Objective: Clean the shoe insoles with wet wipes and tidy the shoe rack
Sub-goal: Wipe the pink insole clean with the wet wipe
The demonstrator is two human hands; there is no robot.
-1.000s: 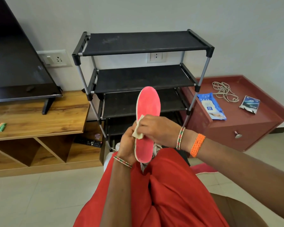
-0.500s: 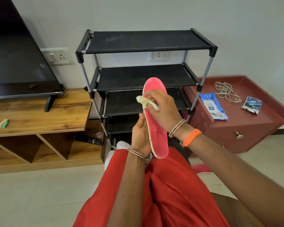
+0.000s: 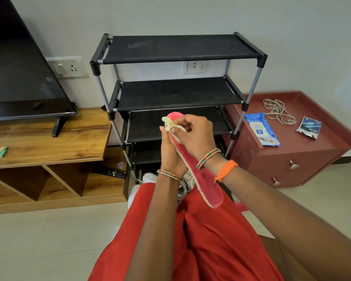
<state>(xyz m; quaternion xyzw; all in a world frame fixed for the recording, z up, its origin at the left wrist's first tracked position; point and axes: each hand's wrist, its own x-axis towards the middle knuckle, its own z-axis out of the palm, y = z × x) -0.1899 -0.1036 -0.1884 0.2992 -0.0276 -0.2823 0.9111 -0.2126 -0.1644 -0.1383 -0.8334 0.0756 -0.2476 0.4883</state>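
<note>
Frame centre: insole (image 3: 199, 171) gripped from beneath by left hand (image 3: 171, 157); wipe (image 3: 170, 124) pinched at toe by right hand (image 3: 195, 136). Risk: thin insole buckled by hard rubbing, slipped.

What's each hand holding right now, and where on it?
Left hand grips the pink foam insole around its middle, from behind. Right hand pinches a crumpled yellowish wet wipe against the insole's toe end.

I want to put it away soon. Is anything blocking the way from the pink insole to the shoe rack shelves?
Nothing visible. The insole, held by the left hand and wiped by the right hand, is right before the rack, whose visible shelves look bare.
</note>
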